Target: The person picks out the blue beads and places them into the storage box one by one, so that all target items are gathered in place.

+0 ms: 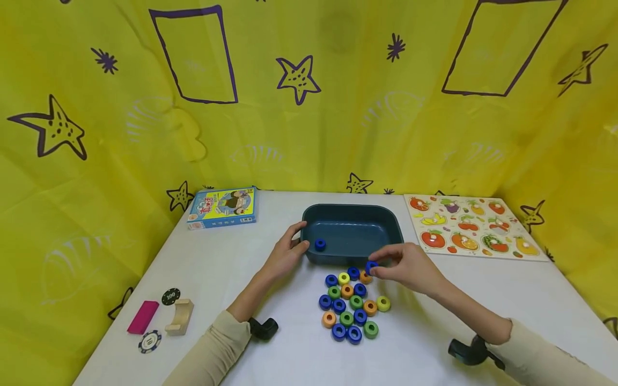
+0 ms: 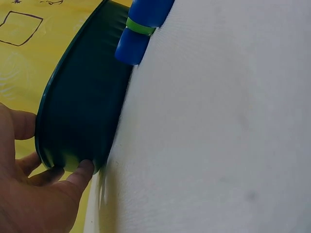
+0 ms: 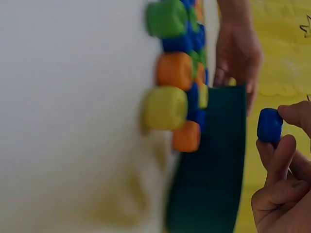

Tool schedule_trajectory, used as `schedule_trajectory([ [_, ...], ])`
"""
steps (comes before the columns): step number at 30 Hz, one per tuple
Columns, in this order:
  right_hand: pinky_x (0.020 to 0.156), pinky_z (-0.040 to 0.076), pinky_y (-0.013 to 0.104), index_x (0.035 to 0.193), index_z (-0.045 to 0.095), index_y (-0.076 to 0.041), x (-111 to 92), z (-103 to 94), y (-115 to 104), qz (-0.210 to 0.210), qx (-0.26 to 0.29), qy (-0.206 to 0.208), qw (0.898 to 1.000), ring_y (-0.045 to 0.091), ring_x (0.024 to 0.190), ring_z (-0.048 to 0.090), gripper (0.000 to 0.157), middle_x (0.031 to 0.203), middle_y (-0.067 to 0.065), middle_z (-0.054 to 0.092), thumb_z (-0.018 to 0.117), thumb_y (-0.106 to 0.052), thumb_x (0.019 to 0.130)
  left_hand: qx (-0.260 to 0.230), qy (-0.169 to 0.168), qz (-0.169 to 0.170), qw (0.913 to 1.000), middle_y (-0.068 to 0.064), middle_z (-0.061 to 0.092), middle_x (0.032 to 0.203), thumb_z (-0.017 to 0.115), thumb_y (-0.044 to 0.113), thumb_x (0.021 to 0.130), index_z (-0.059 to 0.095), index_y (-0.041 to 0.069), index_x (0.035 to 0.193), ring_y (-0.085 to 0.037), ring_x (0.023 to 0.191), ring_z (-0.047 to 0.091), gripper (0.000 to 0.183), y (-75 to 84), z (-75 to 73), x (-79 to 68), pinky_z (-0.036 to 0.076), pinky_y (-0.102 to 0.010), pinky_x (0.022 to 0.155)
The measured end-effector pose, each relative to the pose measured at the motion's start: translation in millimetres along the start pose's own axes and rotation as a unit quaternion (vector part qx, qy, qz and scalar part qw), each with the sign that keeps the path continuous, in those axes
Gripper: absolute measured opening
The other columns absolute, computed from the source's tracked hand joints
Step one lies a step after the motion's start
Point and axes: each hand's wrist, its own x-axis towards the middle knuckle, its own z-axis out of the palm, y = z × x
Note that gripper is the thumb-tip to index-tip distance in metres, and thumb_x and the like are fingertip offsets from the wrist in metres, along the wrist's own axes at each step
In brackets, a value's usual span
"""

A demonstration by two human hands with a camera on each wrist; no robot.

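A dark teal plastic tub (image 1: pixel 354 260) stands on the table, one blue ring bead (image 1: pixel 320 245) inside it near its left end. My left hand (image 1: pixel 286 256) holds the tub's left end, its thumb and fingers set around the corner; the left wrist view shows the fingertips (image 2: pixel 86 167) against the wall. My right hand (image 1: pixel 410 268) pinches another blue ring bead (image 3: pixel 269 125) between thumb and fingers, raised beside the tub's near right rim. In front of the tub lies a group of blue, green, orange and yellow ring beads (image 1: pixel 356 302).
A fruit puzzle board (image 1: pixel 475 228) lies at the back right. At the back left is a blue and yellow box (image 1: pixel 223 208). Nearer on the left are a pink block (image 1: pixel 142 317), a wooden notched block (image 1: pixel 180 317) and two round chips (image 1: pixel 149 341).
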Motion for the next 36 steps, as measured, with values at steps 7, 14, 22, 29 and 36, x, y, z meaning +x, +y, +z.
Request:
schedule_trajectory([
  [7, 0.053, 0.04, 0.029, 0.094, 0.072, -0.024, 64.6, 4.8, -8.6, -0.045, 0.014, -0.004, 0.999, 0.02, 0.065, 0.051, 0.028, 0.085, -0.007, 0.066, 0.076, -0.042, 0.073, 0.002, 0.001, -0.004, 1.0, 0.003, 0.027, 0.149, 0.053, 0.025, 0.094, 0.036, 0.03, 0.141, -0.028, 0.127, 0.039, 0.05, -1.0, -0.3, 0.4, 0.036, -0.044, 0.099],
  [14, 0.064, 0.047, 0.029, 0.096, 0.073, -0.024, 119.2, 32.8, 9.5, -0.085, 0.005, -0.077, 0.993, 0.012, 0.078, 0.057, 0.024, 0.094, -0.009, 0.066, 0.076, -0.037, 0.076, 0.0, -0.003, -0.007, 1.0, 0.004, 0.028, 0.148, 0.052, 0.025, 0.094, 0.036, 0.029, 0.141, -0.028, 0.126, 0.041, 0.05, -3.0, 0.1, -0.3, 0.036, -0.044, 0.099],
  [22, 0.065, 0.05, 0.029, 0.093, 0.073, -0.02, 141.6, 46.3, 25.2, -0.106, -0.024, -0.165, 0.98, 0.01, 0.079, 0.06, 0.018, 0.091, -0.009, 0.068, 0.076, -0.026, 0.077, 0.002, -0.003, 0.003, 1.0, 0.002, 0.028, 0.148, 0.053, 0.025, 0.094, 0.036, 0.027, 0.142, -0.029, 0.126, 0.041, 0.051, -0.9, -1.8, 0.0, 0.036, -0.045, 0.098],
  [29, 0.068, 0.049, 0.029, 0.097, 0.072, -0.021, 140.7, 44.5, 26.7, -0.102, -0.022, -0.156, 0.982, 0.011, 0.084, 0.06, 0.022, 0.094, -0.009, 0.067, 0.075, -0.031, 0.077, 0.006, -0.004, -0.001, 1.0, 0.002, 0.028, 0.148, 0.053, 0.026, 0.094, 0.036, 0.028, 0.142, -0.029, 0.126, 0.04, 0.051, 0.5, -2.2, 0.6, 0.036, -0.045, 0.099],
  [36, 0.06, 0.046, 0.028, 0.1, 0.071, -0.026, 110.4, 18.8, 9.9, -0.11, -0.011, -0.083, 0.99, 0.013, 0.069, 0.055, 0.026, 0.093, -0.01, 0.065, 0.074, -0.039, 0.077, 0.005, -0.008, 0.0, 1.0, 0.005, 0.027, 0.148, 0.052, 0.028, 0.095, 0.035, 0.033, 0.141, -0.029, 0.127, 0.039, 0.049, -2.8, -0.8, 1.6, 0.034, -0.046, 0.1],
])
